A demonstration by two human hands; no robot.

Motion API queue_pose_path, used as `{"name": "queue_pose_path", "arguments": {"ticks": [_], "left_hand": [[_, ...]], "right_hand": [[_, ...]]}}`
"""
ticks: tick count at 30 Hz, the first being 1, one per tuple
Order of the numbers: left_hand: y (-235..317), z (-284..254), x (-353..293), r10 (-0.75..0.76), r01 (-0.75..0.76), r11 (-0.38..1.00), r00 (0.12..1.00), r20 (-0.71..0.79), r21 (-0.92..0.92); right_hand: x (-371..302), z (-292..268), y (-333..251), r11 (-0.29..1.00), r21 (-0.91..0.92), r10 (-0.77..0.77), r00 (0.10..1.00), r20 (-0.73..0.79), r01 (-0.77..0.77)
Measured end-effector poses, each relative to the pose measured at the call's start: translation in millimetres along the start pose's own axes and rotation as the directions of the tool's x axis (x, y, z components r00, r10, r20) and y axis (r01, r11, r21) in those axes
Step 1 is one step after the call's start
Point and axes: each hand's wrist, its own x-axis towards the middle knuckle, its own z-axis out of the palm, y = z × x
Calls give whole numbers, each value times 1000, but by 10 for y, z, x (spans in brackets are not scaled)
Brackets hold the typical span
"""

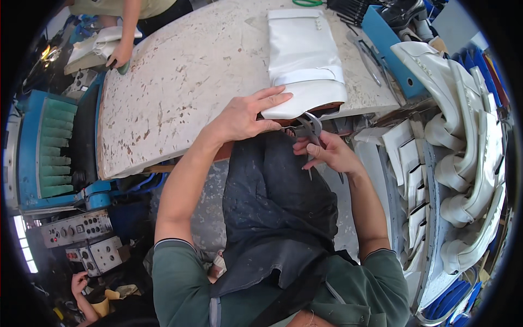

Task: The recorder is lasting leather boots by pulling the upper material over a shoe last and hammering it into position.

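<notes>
A white boot (304,49) with a strap across it lies on the worktable, its near end jutting over the front edge. My left hand (251,113) grips that end, fingers on top and the thumb lower down by the rim. In my right hand (329,152) is a pair of grey metal pincers (315,129), with fingers wrapped around the handles. The curved jaws meet the boot's near edge, where a brown underside shows. Exactly what the jaws pinch is hidden.
The worktable (180,71) has a worn, speckled top. Several white boots (457,158) stand on a rack at the right. Tools (368,60) lie near a blue box (400,65). A co-worker's hand (121,54) rests at the far left; another person's hand (79,283) shows lower left, near control boxes (76,229).
</notes>
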Motion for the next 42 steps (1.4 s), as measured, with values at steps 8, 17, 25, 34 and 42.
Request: {"name": "queue_pose_path", "arguments": {"ticks": [8,17,25,34,42], "left_hand": [[-101,-20,63,-1,3,998,1000,29,-57],[-135,16,79,38,-38,997,999,4,-65],[244,218,152,-96,120,972,988,-122,201],[460,281,275,-164,172,903,985,-56,393],[521,316,549,-242,243,893,969,-51,378]], "right_hand": [[180,-136,113,731,-671,-261,959,-108,124],[477,-51,762,262,-956,-715,691,-103,129],[241,294,398,468,-883,-517,800,-304,-33],[42,-90,335,929,-370,-164,912,-375,15],[122,133,498,883,-468,-218,854,-472,-33]]}}
